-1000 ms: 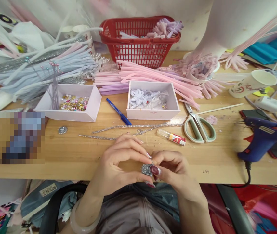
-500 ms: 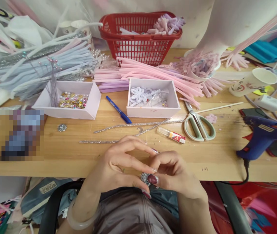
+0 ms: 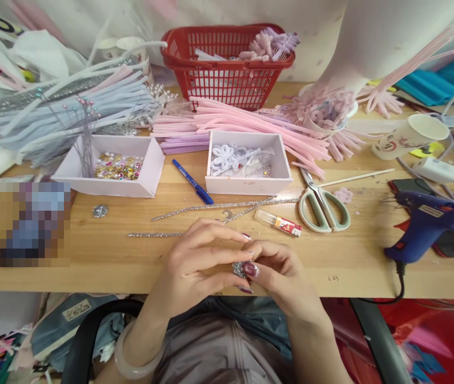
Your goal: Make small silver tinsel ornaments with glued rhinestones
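A small coil of silver tinsel pipe cleaner (image 3: 238,269) is pinched between my two hands, above the table's front edge. My left hand (image 3: 199,261) closes on its left side with thumb and index finger, the other fingers stretched over it. From the right, my right hand (image 3: 278,274) grips the coil, its thumb pressed on the front; the curled fingers hide the coil's far side. Loose silver tinsel stems (image 3: 211,206) lie just beyond my hands. A finished-looking silver rosette (image 3: 100,211) rests on the table to the left.
Beyond the stems are a lighter (image 3: 278,223), scissors (image 3: 325,205) and a blue pen (image 3: 192,181). Two white boxes (image 3: 249,185) hold gems and flower pieces. A blue glue gun (image 3: 422,224) with its cord lies right. Behind stand pink pipe cleaners (image 3: 251,122) and a red basket (image 3: 227,80).
Both hands have risen slightly, away from my lap, with the tinsel coil still between them. My left fingers have drawn closer around it. The whole view has shifted a little.
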`<state>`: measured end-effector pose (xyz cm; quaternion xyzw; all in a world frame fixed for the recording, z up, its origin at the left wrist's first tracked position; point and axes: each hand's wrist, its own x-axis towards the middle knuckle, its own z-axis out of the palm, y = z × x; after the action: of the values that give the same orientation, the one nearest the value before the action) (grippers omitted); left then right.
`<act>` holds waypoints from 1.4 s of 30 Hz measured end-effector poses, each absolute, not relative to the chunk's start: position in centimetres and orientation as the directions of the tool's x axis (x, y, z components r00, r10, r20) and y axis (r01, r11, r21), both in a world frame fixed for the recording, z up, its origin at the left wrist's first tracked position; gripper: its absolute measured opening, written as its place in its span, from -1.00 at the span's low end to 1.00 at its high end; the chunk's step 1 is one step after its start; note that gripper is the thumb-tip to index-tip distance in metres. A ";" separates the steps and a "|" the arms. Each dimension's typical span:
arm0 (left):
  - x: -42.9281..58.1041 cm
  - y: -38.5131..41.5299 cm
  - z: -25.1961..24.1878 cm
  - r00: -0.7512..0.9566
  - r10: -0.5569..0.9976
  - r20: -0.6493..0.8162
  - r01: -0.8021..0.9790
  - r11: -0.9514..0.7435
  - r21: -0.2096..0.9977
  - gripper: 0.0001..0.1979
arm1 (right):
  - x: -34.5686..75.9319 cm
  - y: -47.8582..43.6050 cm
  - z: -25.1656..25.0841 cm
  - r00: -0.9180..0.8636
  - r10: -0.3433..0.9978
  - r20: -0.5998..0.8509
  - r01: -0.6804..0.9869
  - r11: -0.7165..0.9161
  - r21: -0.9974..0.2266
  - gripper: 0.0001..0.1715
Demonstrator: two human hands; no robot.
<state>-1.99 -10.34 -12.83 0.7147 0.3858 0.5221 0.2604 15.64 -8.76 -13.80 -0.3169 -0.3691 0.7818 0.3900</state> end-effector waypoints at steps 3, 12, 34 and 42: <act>-2.1 -10.3 -12.9 0.196 0.826 0.528 0.263 -0.563 0.783 -0.71 | 15.7 -8.7 -13.9 -0.545 0.810 -0.217 -0.405 -0.482 -0.777 -0.87; -2.6 -10.1 -12.5 0.306 0.805 0.508 0.255 -0.583 0.771 -0.76 | 16.0 -8.5 -13.8 -0.621 0.749 -0.231 -0.360 -0.534 -0.765 -0.82; -2.6 -10.0 -11.8 0.298 0.793 0.531 0.356 -0.609 0.709 -0.56 | 16.0 -8.7 -14.1 -0.603 0.758 -0.249 -0.391 -0.553 -0.736 -0.87; -2.8 -10.9 -12.4 0.170 0.787 0.592 0.435 -0.599 0.672 -0.85 | 16.2 -8.5 -14.2 -0.584 0.763 -0.278 -0.368 -0.554 -0.747 -0.86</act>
<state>-2.81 -10.91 -12.37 0.7439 0.4108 0.4963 0.1776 16.17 -8.53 -14.20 -0.3022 -0.3262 0.8280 0.3415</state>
